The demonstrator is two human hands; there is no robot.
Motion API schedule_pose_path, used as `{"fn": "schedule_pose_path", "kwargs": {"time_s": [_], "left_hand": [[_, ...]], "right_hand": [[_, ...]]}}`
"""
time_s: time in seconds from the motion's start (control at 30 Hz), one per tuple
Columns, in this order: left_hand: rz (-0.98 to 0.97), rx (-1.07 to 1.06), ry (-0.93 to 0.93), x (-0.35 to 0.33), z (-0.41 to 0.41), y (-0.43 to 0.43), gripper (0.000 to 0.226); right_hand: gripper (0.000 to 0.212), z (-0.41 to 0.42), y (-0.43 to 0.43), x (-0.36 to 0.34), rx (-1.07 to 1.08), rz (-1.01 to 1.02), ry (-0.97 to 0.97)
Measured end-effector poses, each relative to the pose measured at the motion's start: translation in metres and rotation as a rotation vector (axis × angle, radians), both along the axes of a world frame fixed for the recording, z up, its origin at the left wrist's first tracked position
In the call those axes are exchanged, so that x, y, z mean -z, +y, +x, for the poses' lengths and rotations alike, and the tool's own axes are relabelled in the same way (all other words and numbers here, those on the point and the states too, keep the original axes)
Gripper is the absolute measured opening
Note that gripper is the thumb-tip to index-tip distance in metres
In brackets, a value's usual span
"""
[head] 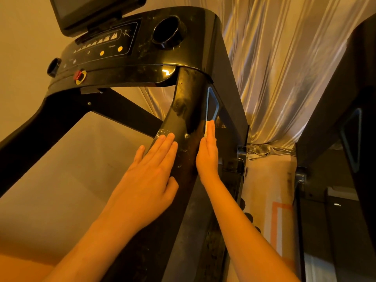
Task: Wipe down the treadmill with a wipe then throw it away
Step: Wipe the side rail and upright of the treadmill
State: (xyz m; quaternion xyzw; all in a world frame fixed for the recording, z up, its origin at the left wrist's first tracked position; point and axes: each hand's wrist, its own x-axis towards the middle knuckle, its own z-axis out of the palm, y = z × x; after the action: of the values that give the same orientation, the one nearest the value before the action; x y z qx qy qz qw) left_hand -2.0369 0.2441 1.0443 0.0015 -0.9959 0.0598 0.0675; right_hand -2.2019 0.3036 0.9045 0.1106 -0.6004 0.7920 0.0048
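The black treadmill's right handrail arm slopes down from the console toward me, smeared with dust. My left hand lies flat on the arm's left face, fingers straight. My right hand is edge-on against the arm's right side, fingers straight, pressing a white wipe against the surface. Only a thin strip of the wipe shows beside the fingertips.
A screen stands above the console, with a cup holder and a red stop button. A shiny curtain hangs behind. A second black machine stands close on the right, across a narrow floor gap.
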Motion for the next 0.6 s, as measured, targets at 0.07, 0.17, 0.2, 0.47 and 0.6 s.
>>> {"fn": "schedule_pose_path", "kwargs": {"time_s": [0.07, 0.17, 0.2, 0.47, 0.6], "left_hand": [[0.004, -0.002, -0.002, 0.000, 0.000, 0.001, 0.073], [0.007, 0.013, 0.011, 0.002, 0.000, -0.001, 0.070], [0.004, 0.013, 0.009, 0.002, 0.001, 0.000, 0.072], [0.009, 0.010, -0.004, 0.000, 0.001, 0.000, 0.074], [0.016, 0.019, 0.012, 0.001, 0.001, 0.000, 0.074]], "right_hand": [[0.051, 0.001, -0.002, 0.004, -0.036, -0.019, 0.014], [0.057, 0.013, -0.004, 0.017, -0.089, -0.022, 0.046], [0.058, 0.015, -0.005, 0.019, -0.098, -0.018, 0.053], [0.054, 0.007, -0.004, 0.003, -0.065, 0.095, 0.129], [0.053, 0.017, 0.000, 0.021, -0.116, 0.110, 0.146]]}}
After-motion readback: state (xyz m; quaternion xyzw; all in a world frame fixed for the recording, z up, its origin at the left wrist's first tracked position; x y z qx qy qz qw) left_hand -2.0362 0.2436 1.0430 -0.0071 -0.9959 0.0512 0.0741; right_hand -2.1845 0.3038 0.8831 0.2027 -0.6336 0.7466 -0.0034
